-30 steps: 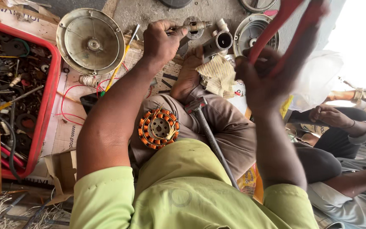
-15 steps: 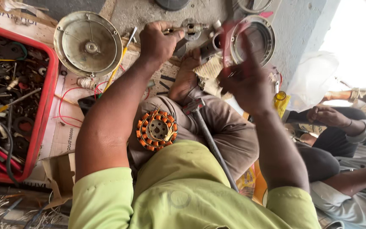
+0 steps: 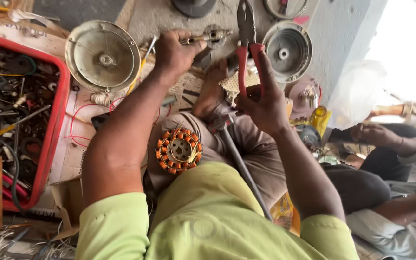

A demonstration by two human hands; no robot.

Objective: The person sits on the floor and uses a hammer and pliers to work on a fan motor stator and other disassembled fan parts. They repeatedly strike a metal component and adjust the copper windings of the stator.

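One head-worn view looks steeply down, close over the lap

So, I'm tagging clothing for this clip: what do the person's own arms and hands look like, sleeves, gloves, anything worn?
Both arms come out of short, light green sleeves that end above the elbow; the forearms are bare below them. The left hand and the right hand are bare too: no gloves. No watch, band or ring shows on either wrist or on the fingers in view.
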